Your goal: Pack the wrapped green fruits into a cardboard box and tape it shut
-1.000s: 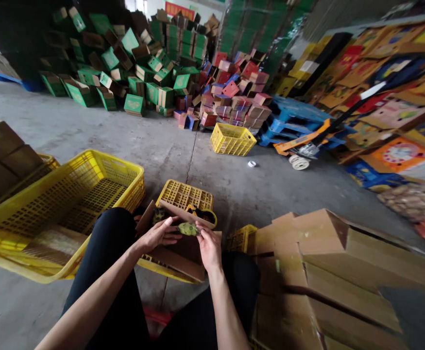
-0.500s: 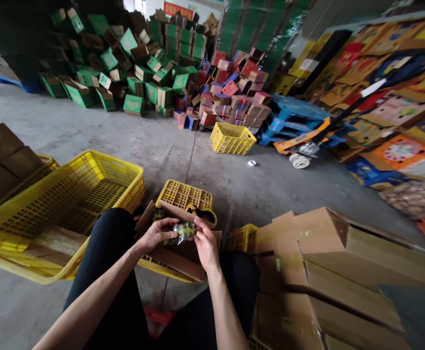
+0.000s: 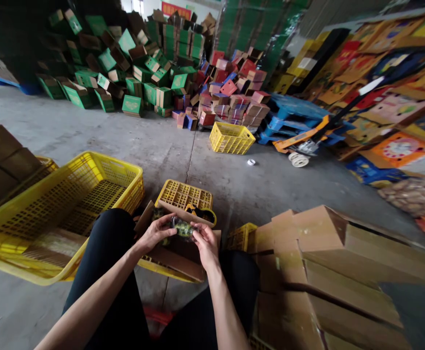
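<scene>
Between my two hands is a small clear plastic pack of green produce (image 3: 182, 228), its exact kind too small to make out. My left hand (image 3: 158, 234) pinches its left end; my right hand (image 3: 204, 243) grips the right end. The pack is over an open cardboard box (image 3: 178, 260) with raised flaps, which rests on an upturned yellow crate (image 3: 186, 192). More dark green packs (image 3: 158, 213) show inside the box at the left. A tape dispenser with yellow tape (image 3: 208, 216) lies just behind the box.
A large yellow crate (image 3: 62, 194) stands left, with cardboard at its bottom. Stacked cardboard boxes (image 3: 317, 272) rise on the right. Farther off are a yellow crate (image 3: 231, 138), a pallet jack (image 3: 303, 141), blue pallets (image 3: 292, 114) and heaped green boxes (image 3: 132, 104).
The pack has shifted slightly left and up and turned in my fingers, so its shiny plastic end no longer points toward me. Both hands keep their hold.
</scene>
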`<state>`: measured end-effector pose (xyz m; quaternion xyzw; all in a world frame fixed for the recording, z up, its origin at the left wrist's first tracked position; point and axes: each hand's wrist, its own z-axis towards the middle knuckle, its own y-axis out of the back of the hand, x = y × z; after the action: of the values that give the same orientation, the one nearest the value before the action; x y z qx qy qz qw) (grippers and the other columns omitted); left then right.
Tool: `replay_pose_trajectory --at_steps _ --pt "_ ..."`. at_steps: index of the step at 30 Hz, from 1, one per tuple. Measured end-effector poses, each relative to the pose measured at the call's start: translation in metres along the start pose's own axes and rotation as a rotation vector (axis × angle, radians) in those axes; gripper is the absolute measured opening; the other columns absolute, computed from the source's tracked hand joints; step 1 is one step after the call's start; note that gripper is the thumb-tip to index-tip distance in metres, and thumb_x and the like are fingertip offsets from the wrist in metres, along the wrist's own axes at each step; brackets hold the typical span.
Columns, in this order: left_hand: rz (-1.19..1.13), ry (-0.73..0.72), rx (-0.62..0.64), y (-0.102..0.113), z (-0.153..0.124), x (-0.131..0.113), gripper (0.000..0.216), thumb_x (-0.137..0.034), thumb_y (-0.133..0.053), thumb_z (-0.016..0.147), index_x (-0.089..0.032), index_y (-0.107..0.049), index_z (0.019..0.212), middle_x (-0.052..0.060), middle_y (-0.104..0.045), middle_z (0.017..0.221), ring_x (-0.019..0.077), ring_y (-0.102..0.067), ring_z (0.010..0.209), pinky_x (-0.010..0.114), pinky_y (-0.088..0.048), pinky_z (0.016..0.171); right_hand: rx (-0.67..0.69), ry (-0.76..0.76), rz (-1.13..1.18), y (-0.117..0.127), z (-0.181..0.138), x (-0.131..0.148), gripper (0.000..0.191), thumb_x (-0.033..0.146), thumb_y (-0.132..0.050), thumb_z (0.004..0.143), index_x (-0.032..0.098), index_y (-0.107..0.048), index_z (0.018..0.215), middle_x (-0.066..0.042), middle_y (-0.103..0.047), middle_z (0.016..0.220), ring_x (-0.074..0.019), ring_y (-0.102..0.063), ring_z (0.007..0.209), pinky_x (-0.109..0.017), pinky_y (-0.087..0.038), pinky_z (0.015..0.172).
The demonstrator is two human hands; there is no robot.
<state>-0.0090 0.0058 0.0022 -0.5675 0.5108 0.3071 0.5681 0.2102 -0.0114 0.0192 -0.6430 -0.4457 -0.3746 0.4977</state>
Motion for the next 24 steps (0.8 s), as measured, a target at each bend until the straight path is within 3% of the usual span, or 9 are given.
replay_pose_trajectory --at_steps 3,6,11,18,24 --pt "0.039 0.009 0.029 -0.0034 -0.0019 -0.0041 0.067 -0.047 -0.092 0.077 -0.017 -0.074 0.133 0.012 -0.077 0.129 0.031 -0.07 0.121 0.04 -0.052 0.107 0.009 0.019 -0.035 0.0006 -0.001 -0.0008 0.029 0.036 -0.09 0.073 0.025 -0.073 0.094 -0.006 -0.08 0.12 -0.0282 -0.074 0.11 -0.039 -0.06 0.089" --pt "0.073 0.008 0.037 -0.0042 -0.0023 -0.0063 0.055 -0.051 -0.091 0.076 -0.014 -0.08 0.116 0.013 -0.081 0.112 0.0288 -0.074 0.103 0.037 -0.056 0.095 0.015 0.039 -0.061 0.0013 -0.0006 -0.0021 0.028 0.038 -0.088 0.074 0.025 -0.074 0.094 -0.007 -0.079 0.123 -0.0303 -0.073 0.115 -0.043 -0.06 0.095" --pt "0.051 0.0 -0.074 -0.0023 0.0 -0.0049 0.046 -0.049 -0.096 0.067 -0.014 -0.081 0.093 0.008 -0.08 0.09 0.0219 -0.072 0.081 0.033 -0.057 0.081 -0.007 0.109 -0.146 0.0004 0.0031 -0.0022 0.038 0.045 -0.088 0.076 0.026 -0.078 0.107 -0.008 -0.078 0.127 -0.031 -0.067 0.127 -0.046 -0.052 0.112" --pt "0.046 -0.048 -0.176 -0.0013 -0.001 -0.0027 0.044 -0.056 -0.091 0.072 -0.015 -0.077 0.079 0.003 -0.074 0.075 0.0169 -0.066 0.069 0.028 -0.054 0.068 -0.079 0.097 -0.194 0.003 0.0032 -0.0024 0.031 0.052 -0.087 0.076 0.027 -0.075 0.089 -0.004 -0.08 0.101 -0.0274 -0.074 0.106 -0.043 -0.055 0.104" --pt "0.046 -0.028 -0.178 -0.0008 0.0015 -0.0011 0.049 -0.062 -0.089 0.073 -0.015 -0.074 0.071 0.003 -0.067 0.067 0.018 -0.063 0.067 0.028 -0.051 0.062 -0.108 -0.01 0.027 -0.0009 0.0018 -0.0029 0.038 0.053 -0.091 0.071 0.027 -0.068 0.087 -0.003 -0.08 0.102 -0.0258 -0.074 0.098 -0.041 -0.059 0.091"
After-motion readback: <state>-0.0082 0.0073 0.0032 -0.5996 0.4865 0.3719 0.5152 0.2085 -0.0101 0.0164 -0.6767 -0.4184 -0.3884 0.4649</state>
